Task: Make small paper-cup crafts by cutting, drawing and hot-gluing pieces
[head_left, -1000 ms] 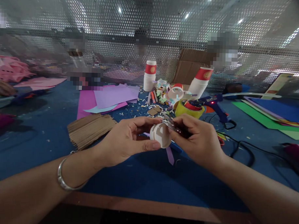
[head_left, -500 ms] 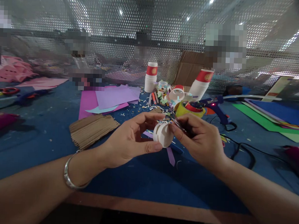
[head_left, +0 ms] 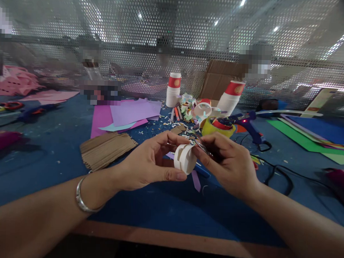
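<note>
My left hand (head_left: 148,164) pinches a white paper cup piece (head_left: 185,158) with slots cut in its wall, thumb below and fingers above. My right hand (head_left: 229,165) grips a pair of small scissors (head_left: 205,149), whose blades touch the cup's right rim. Both hands hover above the blue table (head_left: 169,208), near its front edge. A silver bangle (head_left: 83,203) circles my left wrist.
Corrugated cardboard (head_left: 107,149) lies to the left, purple and pink paper sheets (head_left: 127,112) behind it. Two stacks of red-and-white cups (head_left: 173,89), a yellow tape roll (head_left: 218,127), a blue glue gun (head_left: 245,122) with black cord, paper scraps and coloured sheets (head_left: 315,134) sit behind. A perforated metal screen backs the table.
My left hand has turned the cup piece, so its slotted side wall now faces me instead of its base. The scissors stay at its right rim.
</note>
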The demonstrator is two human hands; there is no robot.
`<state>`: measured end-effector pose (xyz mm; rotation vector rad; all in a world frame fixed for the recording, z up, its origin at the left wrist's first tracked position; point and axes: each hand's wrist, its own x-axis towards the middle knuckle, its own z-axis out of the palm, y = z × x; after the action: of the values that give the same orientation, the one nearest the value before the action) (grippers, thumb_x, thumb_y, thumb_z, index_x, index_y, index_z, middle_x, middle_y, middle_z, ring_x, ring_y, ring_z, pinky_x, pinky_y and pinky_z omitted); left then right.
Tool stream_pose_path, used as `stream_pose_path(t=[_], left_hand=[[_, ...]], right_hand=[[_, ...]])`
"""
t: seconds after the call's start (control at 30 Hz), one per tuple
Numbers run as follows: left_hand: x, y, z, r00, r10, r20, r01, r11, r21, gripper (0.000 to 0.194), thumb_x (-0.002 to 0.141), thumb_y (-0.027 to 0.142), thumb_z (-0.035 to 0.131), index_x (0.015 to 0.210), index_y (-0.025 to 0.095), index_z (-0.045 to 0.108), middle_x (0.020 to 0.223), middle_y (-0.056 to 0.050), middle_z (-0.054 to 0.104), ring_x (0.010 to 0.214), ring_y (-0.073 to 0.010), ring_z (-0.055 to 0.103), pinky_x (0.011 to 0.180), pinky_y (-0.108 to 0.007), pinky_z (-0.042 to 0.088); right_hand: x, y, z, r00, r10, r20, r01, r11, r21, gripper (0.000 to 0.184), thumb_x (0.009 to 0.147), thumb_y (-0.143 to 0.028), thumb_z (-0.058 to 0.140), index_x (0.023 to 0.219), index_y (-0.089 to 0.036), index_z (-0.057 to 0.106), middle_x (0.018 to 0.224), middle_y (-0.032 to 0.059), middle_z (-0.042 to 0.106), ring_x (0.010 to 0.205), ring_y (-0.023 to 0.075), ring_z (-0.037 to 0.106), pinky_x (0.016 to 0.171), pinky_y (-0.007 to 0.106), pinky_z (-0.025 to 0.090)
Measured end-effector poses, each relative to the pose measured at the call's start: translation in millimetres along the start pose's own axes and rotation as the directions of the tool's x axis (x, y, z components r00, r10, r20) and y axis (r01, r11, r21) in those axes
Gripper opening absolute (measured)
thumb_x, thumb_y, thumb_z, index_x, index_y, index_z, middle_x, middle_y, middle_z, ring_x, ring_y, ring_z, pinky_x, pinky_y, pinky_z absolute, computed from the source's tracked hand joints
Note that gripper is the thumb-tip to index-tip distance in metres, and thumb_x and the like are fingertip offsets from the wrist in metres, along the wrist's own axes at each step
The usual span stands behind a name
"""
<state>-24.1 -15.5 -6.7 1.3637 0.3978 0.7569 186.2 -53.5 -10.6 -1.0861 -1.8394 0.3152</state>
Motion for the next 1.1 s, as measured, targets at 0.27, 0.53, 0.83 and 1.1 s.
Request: stream_pose_path(t=[0.27, 0.53, 0.83, 1.1], left_hand=[[0.6, 6.1, 1.6, 0.998, -0.063, 0.000, 0.063, 0.998, -0.016, 0.050, 0.066, 0.001, 0.083, 0.108, 0.021, 0.065, 0.101, 0.001, 0.067, 0.091, -0.0107, 0.065, 0.081, -0.024, 0.053], [0.4, 3.4, -1.4, 0.997, -0.073, 0.003, 0.073, 0.997, -0.005, 0.048, 0.066, 0.001, 0.084, 0.107, 0.022, 0.069, 0.101, 0.001, 0.070, 0.095, -0.0112, 0.066, 0.082, -0.024, 0.054], [0.8, 2.0, -1.4, 0.993, -0.120, -0.001, 0.120, 0.993, 0.000, 0.048, 0.069, 0.002, 0.083, 0.110, 0.022, 0.068, 0.105, 0.000, 0.072, 0.099, -0.0109, 0.066, 0.085, -0.023, 0.053], [1.4, 4.4, 1.3, 0.972, -0.233, -0.021, 0.226, 0.958, -0.176, 0.046, 0.077, 0.000, 0.074, 0.118, 0.021, 0.067, 0.099, -0.002, 0.074, 0.093, -0.0131, 0.069, 0.086, -0.030, 0.059]], right_hand=[[-0.4, 1.4, -0.2, 1.000, 0.025, 0.013, -0.024, 1.000, -0.020, 0.005, 0.085, -0.019, 0.065, 0.089, -0.021, 0.062, 0.072, -0.0021, 0.061, 0.059, 0.0107, 0.053, 0.053, 0.023, 0.042], [-1.3, 2.0, -0.5, 1.000, -0.002, 0.019, 0.003, 0.999, -0.042, 0.005, 0.085, -0.018, 0.066, 0.086, -0.020, 0.062, 0.070, -0.0034, 0.058, 0.058, 0.0091, 0.049, 0.052, 0.023, 0.040], [2.6, 3.3, 3.6, 1.000, 0.019, 0.000, -0.019, 1.000, -0.009, 0.011, 0.090, -0.029, 0.064, 0.085, -0.020, 0.060, 0.070, -0.0029, 0.056, 0.059, 0.0096, 0.049, 0.053, 0.023, 0.040], [4.1, 9.5, 7.4, 0.990, 0.142, 0.025, -0.144, 0.983, 0.110, 0.019, 0.089, -0.036, 0.067, 0.087, -0.019, 0.059, 0.074, -0.0011, 0.058, 0.063, 0.0106, 0.050, 0.056, 0.025, 0.042]])
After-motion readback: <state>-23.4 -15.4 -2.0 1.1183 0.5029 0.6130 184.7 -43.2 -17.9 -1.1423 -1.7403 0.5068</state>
